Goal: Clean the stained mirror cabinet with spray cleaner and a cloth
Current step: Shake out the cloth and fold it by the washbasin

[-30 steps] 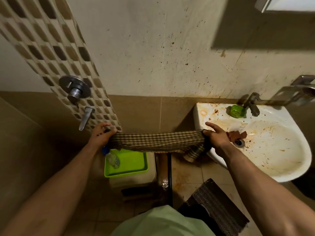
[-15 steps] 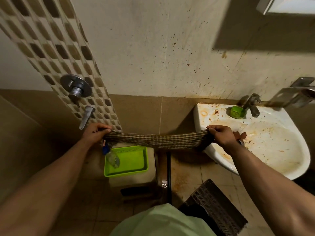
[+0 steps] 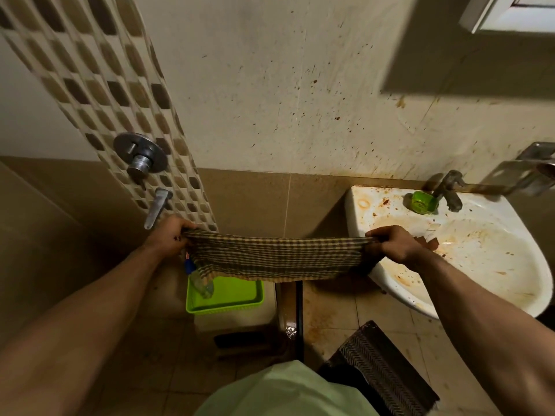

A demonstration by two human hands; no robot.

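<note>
Contents, left to right, as seen from my head:

1. mosaic tile strip point(image 3: 99, 85), brown and beige, running down the wall; on it a round shower valve point(image 3: 140, 154), and below that a metal lever point(image 3: 156, 208) pointing downward.
2. my left grip point(image 3: 168, 238), just below the lever; fingers curled tight and pinching the left end of the cloth point(image 3: 276, 258).
3. the cloth itself, checked dark and tan, pulled out level between both grips; its lower edge hangs loose; it is in the air in front of the brown lower wall tiles, touching no surface that I can see.
4. spray bottle point(image 3: 199, 280), clear with a blue top, tilted in the green tray point(image 3: 237, 298) below my left grip; the cloth's lower left corner covers part of it (how it rests I cannot tell exactly); the tray sits on a pale stool point(image 3: 240, 319) on the floor.
5. wall point(image 3: 300, 100), cream, flecked with brown spots.
6. my right grip point(image 3: 393, 244), knuckles up, fingers closed round the right end of the cloth, above the near left rim of the sink point(image 3: 495, 295).
7. the sink, white, streaked with orange-brown stains; a small green cup point(image 3: 422, 202) on its back ledge, just beside the tap point(image 3: 449, 187).
8. floor mat point(image 3: 387, 370), dark with a zigzag weave, on the floor tiles below the sink.
9. mirror cabinet point(image 3: 510, 13), only its lower corner in view at top right, high above the sink and well apart from the cloth; its shadow falls on the wall beneath it.
</note>
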